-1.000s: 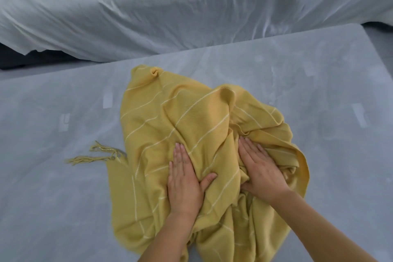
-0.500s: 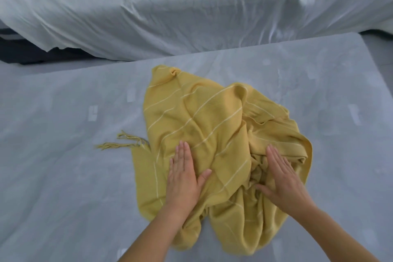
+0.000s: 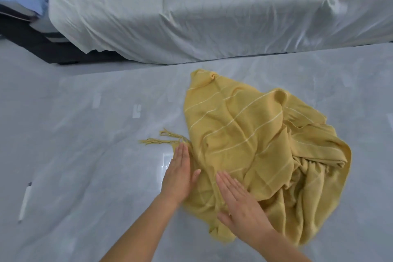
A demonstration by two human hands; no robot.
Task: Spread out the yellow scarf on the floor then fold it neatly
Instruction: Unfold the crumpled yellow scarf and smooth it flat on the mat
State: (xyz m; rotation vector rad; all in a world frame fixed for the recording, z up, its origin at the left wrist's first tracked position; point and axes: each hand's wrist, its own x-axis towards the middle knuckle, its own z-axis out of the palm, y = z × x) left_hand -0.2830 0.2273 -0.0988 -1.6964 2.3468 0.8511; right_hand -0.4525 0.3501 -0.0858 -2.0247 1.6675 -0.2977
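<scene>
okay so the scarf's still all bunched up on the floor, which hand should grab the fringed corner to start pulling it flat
Left, probably. The left hand lies flat at the yellow scarf's left edge, fingertips just short of the fringe. The right hand rests flat farther in and would have to cross over.

A glossy grey floor [image 3: 85, 155] carries a yellow scarf [image 3: 244, 144], lying bunched and creased right of centre, its tasselled fringe [image 3: 161, 139] trailing out toward nine o'clock. At twelve o'clock, a pale sheet [image 3: 212, 17] draped over furniture reaches down to touch the floor.
</scene>
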